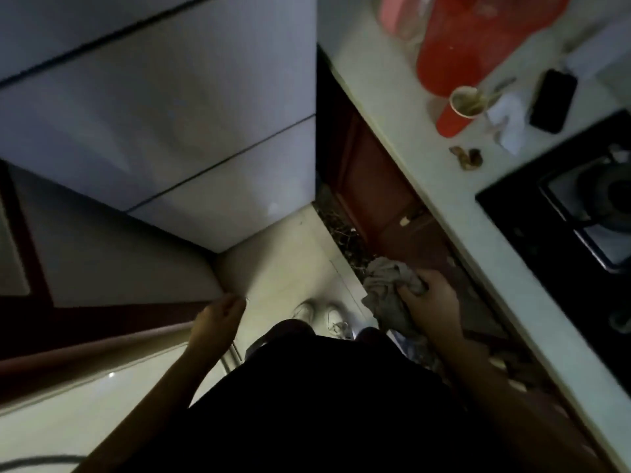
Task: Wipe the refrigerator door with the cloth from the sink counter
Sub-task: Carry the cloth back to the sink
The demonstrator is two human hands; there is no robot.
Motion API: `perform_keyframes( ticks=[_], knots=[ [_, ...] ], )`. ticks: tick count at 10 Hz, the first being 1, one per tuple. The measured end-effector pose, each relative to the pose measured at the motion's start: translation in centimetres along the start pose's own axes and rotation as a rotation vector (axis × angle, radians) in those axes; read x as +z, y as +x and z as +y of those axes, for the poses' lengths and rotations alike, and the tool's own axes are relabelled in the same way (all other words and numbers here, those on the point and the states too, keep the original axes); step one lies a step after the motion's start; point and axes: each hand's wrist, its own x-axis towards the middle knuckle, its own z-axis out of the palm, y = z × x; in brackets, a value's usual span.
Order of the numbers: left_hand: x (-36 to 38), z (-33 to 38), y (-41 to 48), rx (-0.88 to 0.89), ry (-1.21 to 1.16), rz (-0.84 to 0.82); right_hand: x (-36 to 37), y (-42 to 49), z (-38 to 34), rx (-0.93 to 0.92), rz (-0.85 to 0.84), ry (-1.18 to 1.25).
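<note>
Right hand (428,295) grip clenched on grey cloth (389,285), left hand (220,314) released, near refrigerator (153,114)

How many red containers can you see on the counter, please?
2: a large red jug at the counter's far end, and a smaller red cup just nearer, beside the black phone. Others may lie out of view.

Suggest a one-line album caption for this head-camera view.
Crumpled grey cloth gripped in the right hand, left hand empty, before the white refrigerator door.
</note>
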Motion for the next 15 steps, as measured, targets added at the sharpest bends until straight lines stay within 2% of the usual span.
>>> perform_keyframes(
  ticks=[1, 3, 4, 6, 8, 9, 12, 13, 15],
  knots=[
    [0.3, -0.9, 3.6, 0.086, 0.073, -0.156, 0.4, -3.5, 2.0, 0.081, 0.13, 0.0],
    [0.9, 5.5, 3.0, 0.325, 0.299, -0.321, 2.3, -11.4, 6.0, 0.211, 0.282, -0.009],
    [2.7, 7.0, 2.8, 0.392, 0.485, -0.374, 3.1, -16.4, 8.3, 0.256, 0.393, -0.015],
    [8.1, 9.4, 0.5, 0.434, 0.616, -0.51, 5.1, -27.7, 14.7, 0.431, 0.57, 0.065],
    [16.6, 10.2, -6.3, 0.6, 0.783, -0.575, 7.3, -39.1, 21.4, 0.64, 0.683, 0.194],
    [21.7, 10.1, -11.1, 0.736, 0.819, -0.645, 7.7, -43.2, 24.7, 0.67, 0.747, 0.185],
    [37.4, 13.4, -22.9, 1.104, 1.229, -0.828, 6.7, -51.8, 32.1, 0.852, 0.95, 0.27],
    [45.0, 14.7, -26.0, 1.147, 1.31, -0.926, 6.1, -54.3, 34.2, 1.04, 0.981, 0.36],
    [59.0, 13.5, -36.8, 1.318, 1.487, -1.142, 4.4, -59.5, 36.6, 1.344, 1.14, 0.354]
  ],
)
